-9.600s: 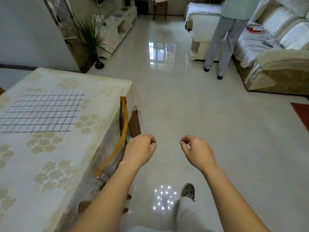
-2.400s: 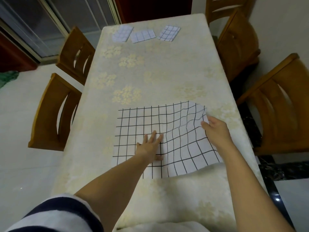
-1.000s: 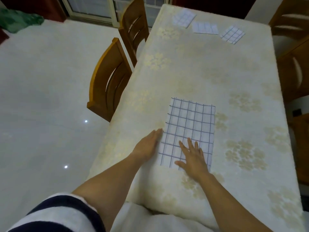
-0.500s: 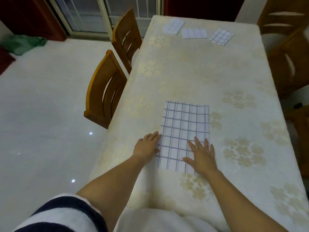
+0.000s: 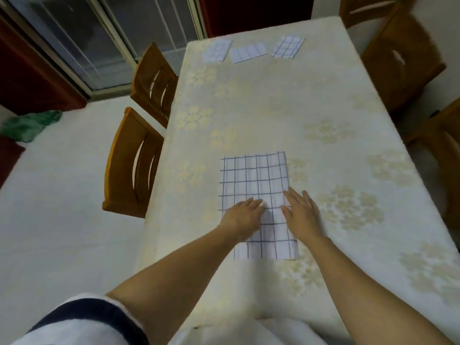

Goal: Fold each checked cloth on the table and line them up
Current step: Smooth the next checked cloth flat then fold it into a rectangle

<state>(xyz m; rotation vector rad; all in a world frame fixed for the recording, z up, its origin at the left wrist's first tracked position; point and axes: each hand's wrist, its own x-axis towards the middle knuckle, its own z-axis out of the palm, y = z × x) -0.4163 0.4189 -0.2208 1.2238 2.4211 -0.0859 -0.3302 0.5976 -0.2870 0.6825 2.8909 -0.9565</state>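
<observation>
A white cloth with a dark check [image 5: 254, 175] lies folded into a tall rectangle on the near half of the table [image 5: 286, 103]. My left hand [image 5: 242, 216] rests flat on its lower left part. My right hand [image 5: 300, 211] presses flat on its right edge, fingers straight. Both palms face down and neither grips the fabric. Three small folded checked cloths [image 5: 216, 51] [image 5: 247, 54] [image 5: 287, 47] lie in a loose row at the far end of the table.
The table carries a cream floral cover. Two wooden chairs [image 5: 132, 165] [image 5: 155, 83] stand along its left side, more chairs [image 5: 398, 51] on the right. A green rag [image 5: 29, 125] lies on the floor at far left, by glass doors.
The cloth went from an open square to a tall folded rectangle. Both hands have slid inward onto its lower half, the left from beside its left edge onto the fabric.
</observation>
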